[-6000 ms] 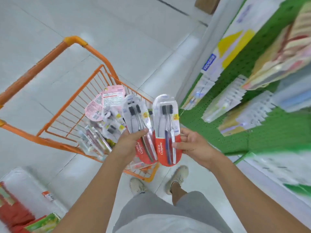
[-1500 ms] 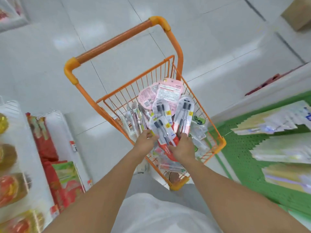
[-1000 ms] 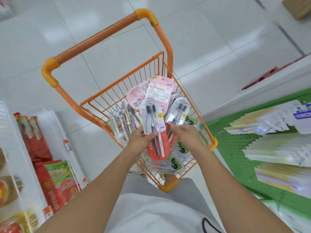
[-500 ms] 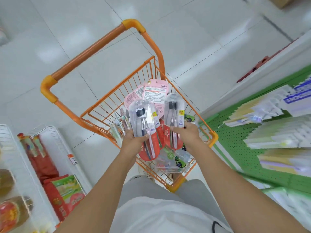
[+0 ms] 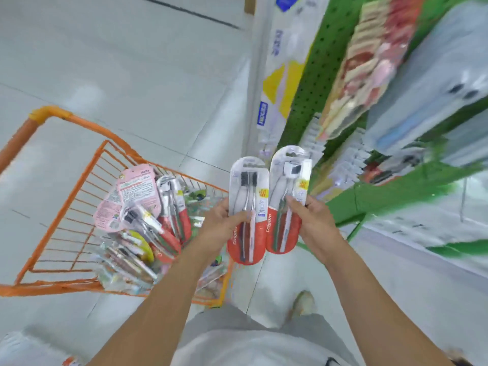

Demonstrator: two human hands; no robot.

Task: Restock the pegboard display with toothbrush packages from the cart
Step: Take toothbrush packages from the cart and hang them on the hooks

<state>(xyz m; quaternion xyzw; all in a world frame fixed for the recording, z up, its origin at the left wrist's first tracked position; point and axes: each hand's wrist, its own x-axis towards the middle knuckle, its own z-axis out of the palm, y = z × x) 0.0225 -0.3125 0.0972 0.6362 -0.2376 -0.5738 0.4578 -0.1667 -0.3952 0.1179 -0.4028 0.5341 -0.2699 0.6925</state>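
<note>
Motion blur smears the hanging packages (image 5: 351, 83) on the pegboard (image 5: 303, 101); the cart (image 5: 79, 196) is cut off at left.

— What blocks my reach to the pegboard (image 5: 301, 107)?
— Hanging packs (image 5: 353, 75) crowd it; I see bare green board only in the strips between them.
— And leftward?
— The orange cart (image 5: 79, 180) stands there; open floor (image 5: 132, 62) lies beyond it.

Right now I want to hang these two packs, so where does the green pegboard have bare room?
Bare pegboard shows between the yellow-and-white sign and the upper hanging packs. Below, white packs crowd the hooks. The cart is heaped full.
</note>
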